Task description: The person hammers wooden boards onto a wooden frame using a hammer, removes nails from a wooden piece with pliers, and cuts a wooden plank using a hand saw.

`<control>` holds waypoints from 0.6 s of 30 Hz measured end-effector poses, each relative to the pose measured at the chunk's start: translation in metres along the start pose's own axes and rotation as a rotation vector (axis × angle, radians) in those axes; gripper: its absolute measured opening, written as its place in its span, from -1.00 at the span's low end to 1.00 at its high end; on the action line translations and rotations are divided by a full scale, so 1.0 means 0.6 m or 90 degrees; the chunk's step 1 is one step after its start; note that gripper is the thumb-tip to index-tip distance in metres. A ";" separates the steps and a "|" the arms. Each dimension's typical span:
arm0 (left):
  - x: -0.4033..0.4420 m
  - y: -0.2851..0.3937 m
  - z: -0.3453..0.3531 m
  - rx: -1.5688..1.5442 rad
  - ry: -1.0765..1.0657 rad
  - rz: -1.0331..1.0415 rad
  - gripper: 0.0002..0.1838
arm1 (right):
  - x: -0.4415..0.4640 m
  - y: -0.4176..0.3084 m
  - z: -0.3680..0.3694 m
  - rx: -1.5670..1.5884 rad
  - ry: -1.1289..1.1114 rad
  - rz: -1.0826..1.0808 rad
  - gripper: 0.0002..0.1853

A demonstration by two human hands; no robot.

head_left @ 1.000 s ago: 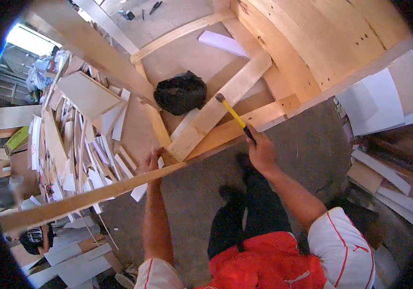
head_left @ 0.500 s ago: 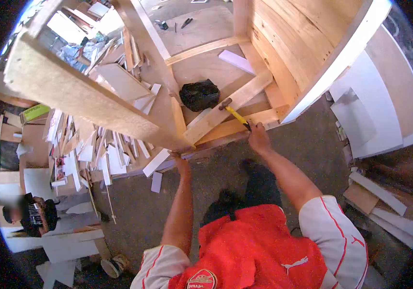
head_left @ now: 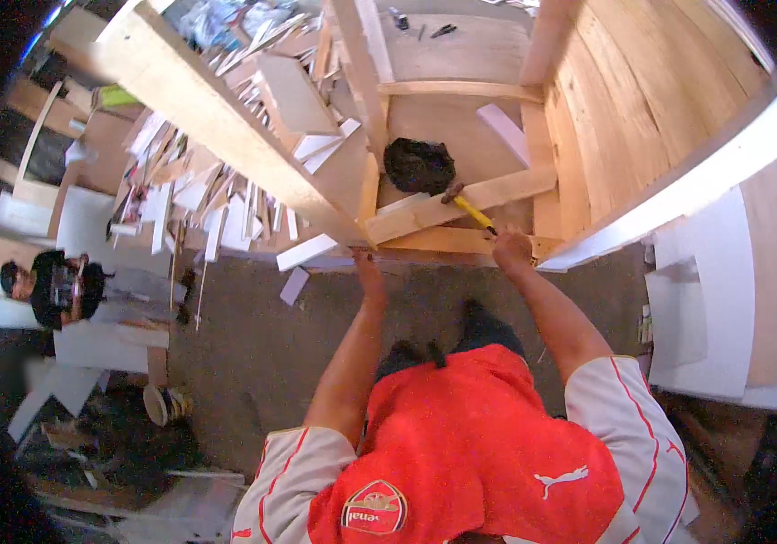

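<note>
My right hand (head_left: 514,251) is closed around the dark grip of a hammer (head_left: 474,212) with a yellow handle. The hammer's brown head is over a loose wooden board (head_left: 520,186) lying slanted across the bottom of a wooden frame (head_left: 461,240). At the frame's near left corner, below an upright post (head_left: 252,150), my left hand (head_left: 368,272) grips the wood; its fingertips are partly hidden. A black plastic bag (head_left: 419,166) sits inside the frame behind the board. Further right in the frame lies a pale strip (head_left: 504,134).
Wood offcuts (head_left: 194,186) are heaped left of the frame. Plank panelling (head_left: 651,118) forms its right side, and large white sheets (head_left: 701,299) lean beyond it. A person in black (head_left: 67,288) is at the far left. Pliers (head_left: 444,30) lie on a board at the back.
The view has turned, so the frame appears further right and higher. My right hand still holds the hammer over the slanted board, and my left hand stays at the frame's corner.
</note>
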State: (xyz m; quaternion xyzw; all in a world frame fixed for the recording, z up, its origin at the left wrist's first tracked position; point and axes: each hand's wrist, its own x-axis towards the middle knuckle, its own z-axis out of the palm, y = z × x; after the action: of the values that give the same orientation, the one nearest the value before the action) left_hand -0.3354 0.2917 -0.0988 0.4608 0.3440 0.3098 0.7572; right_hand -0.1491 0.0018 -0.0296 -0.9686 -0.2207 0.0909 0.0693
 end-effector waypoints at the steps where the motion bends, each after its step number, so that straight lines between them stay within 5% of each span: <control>1: -0.014 0.018 0.025 -0.065 0.015 -0.013 -0.13 | 0.005 -0.001 -0.001 -0.008 0.008 -0.018 -0.49; 2: -0.027 0.031 0.041 -0.154 0.022 -0.016 -0.13 | 0.014 -0.001 0.001 0.000 0.027 -0.019 -0.50; 6: -0.042 0.046 0.045 0.018 0.015 0.015 -0.30 | 0.053 0.012 0.022 0.038 0.006 -0.037 -0.55; 11: 0.045 -0.048 -0.020 0.047 0.077 0.045 -0.30 | 0.079 0.009 0.048 0.104 0.050 -0.078 -0.61; 16: -0.008 0.060 0.077 0.321 0.209 0.191 -0.29 | 0.074 -0.033 -0.004 0.119 -0.051 0.012 -0.66; 18: -0.014 0.082 0.080 0.277 0.216 0.212 -0.28 | 0.081 -0.026 0.009 0.160 -0.043 0.022 -0.68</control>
State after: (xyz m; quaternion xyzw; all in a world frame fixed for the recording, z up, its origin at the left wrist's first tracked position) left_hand -0.3092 0.2805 -0.0357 0.6039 0.4434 0.4208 0.5116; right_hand -0.1139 0.0376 -0.0393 -0.9524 -0.1927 0.1515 0.1814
